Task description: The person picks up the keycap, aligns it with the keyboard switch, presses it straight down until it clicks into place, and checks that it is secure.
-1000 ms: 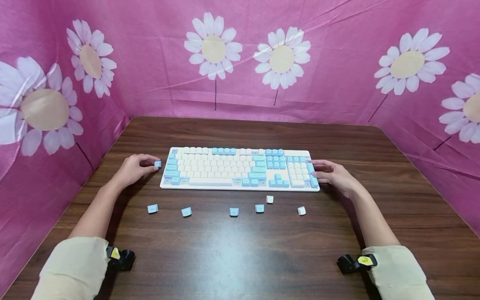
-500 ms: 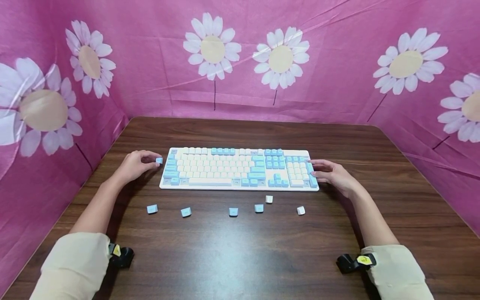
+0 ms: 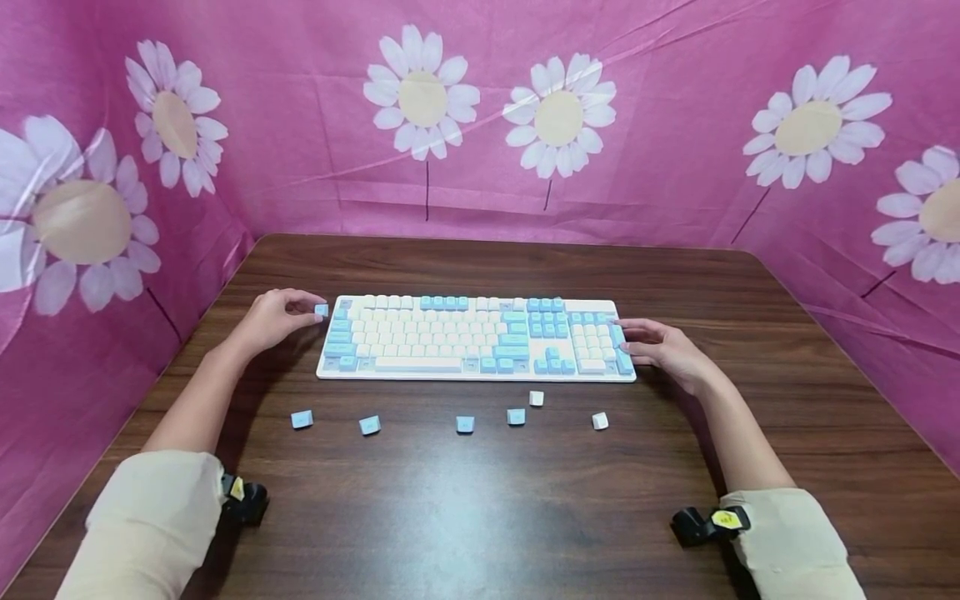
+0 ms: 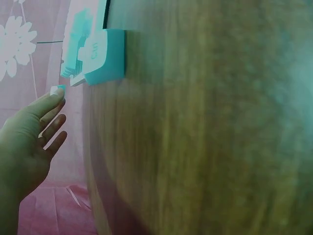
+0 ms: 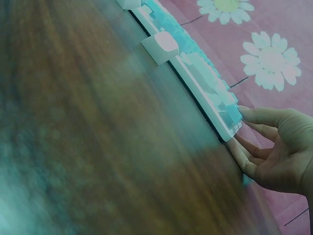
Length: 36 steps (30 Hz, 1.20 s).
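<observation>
My left hand (image 3: 273, 321) pinches a small blue keycap (image 3: 322, 310) between thumb and fingertips, just off the upper left corner of a white and blue keyboard (image 3: 480, 379). In the left wrist view, that keycap (image 4: 57, 90) shows at the fingertips, apart from the keyboard. My right hand (image 3: 671, 354) holds the keyboard's right edge. Thumb and fingers touch its end in the right wrist view, where the hand (image 5: 283, 152) partly hides that corner. Some key spots on the keyboard show no cap, among them its upper left corner and spots in the bottom row.
In front of the keyboard lie several loose keycaps: blue ones (image 3: 302, 419), (image 3: 370, 426) to the left, blue caps (image 3: 465, 425), (image 3: 516, 417) near the middle, and white caps (image 3: 536, 398), (image 3: 600, 422) to the right. A pink flowered cloth (image 3: 480, 192) hangs around the brown table (image 3: 465, 517).
My left hand has moved forward and slightly right with the keycap, toward the keyboard's upper left corner. My right hand stays at the keyboard's right edge.
</observation>
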### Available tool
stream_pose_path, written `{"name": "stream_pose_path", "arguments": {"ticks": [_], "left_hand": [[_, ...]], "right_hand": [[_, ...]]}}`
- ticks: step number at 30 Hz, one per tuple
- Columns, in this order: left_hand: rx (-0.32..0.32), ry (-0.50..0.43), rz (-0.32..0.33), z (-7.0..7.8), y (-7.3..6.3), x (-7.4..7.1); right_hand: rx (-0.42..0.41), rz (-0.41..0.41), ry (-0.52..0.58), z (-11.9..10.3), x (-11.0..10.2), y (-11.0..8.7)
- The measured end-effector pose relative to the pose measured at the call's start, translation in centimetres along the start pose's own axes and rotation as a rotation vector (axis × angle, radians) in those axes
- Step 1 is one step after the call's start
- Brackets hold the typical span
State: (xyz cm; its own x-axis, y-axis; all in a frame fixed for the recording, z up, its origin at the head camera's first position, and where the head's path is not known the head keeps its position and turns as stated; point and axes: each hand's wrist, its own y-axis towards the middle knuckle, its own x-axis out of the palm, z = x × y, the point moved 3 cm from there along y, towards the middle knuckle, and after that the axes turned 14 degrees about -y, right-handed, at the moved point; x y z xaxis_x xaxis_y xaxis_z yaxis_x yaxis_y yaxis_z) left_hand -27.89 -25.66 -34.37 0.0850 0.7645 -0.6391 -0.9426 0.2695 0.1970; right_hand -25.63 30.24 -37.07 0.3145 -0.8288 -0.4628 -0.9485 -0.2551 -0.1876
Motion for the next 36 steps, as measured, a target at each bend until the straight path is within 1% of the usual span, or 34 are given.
{"name": "stream_pose_path", "arguments": {"ticks": [5, 13, 21, 28, 31, 36], "left_hand": [[0.02, 0.014, 0.003, 0.4, 0.4, -0.3], [0.013, 0.013, 0.005, 1.0, 1.1, -0.4], [-0.014, -0.012, -0.017, 1.4, 1.8, -0.2], [-0.047, -0.008, -0.035, 2.0, 2.4, 0.0], [-0.05, -0.011, -0.04, 2.2, 2.7, 0.2], [-0.034, -0.011, -0.053, 2.2, 3.1, 0.5]], "right_hand": [[0.001, 0.007, 0.0, 0.2, 0.0, 0.1], [-0.019, 0.017, -0.009, 0.3, 0.1, 0.1], [-0.006, 0.006, -0.007, -0.1, 0.0, -0.1], [0.01, 0.003, -0.01, 0.0, -0.1, 0.0], [0.011, 0.002, -0.008, 0.0, -0.1, 0.0], [0.004, 0.001, -0.006, 0.0, 0.0, 0.0]]}}
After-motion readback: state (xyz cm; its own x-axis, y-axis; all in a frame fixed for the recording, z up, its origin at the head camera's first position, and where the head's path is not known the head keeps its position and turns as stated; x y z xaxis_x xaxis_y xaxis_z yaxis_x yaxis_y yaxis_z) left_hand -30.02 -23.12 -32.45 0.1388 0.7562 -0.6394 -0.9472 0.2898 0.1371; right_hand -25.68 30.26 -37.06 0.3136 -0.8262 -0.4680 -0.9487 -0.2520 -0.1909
